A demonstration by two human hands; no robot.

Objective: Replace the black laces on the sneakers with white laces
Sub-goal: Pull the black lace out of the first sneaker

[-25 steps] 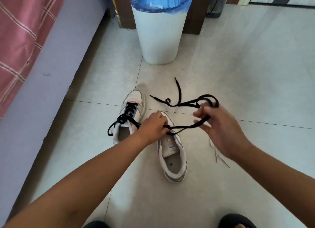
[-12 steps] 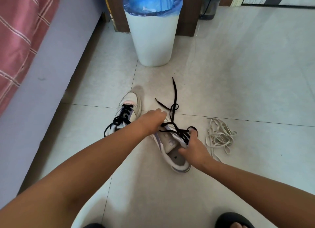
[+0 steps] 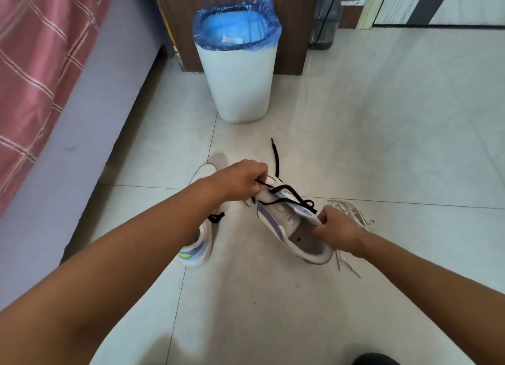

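At frame centre, your left hand [image 3: 240,181] pinches the black lace [image 3: 293,194], still threaded through the right-hand sneaker [image 3: 276,222]. Your right hand [image 3: 337,229] grips its collar. You are unlacing; next, draw the lace free. White laces [image 3: 352,213] lie just right.

Glossy pale tile floor [image 3: 382,146]; white bin [image 3: 237,83]; wood cabinet [image 3: 191,15].

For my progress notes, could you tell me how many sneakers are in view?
2. One sneaker is gripped by the right hand while the left hand pinches its black lace; the other sneaker sits partly hidden under the left forearm.
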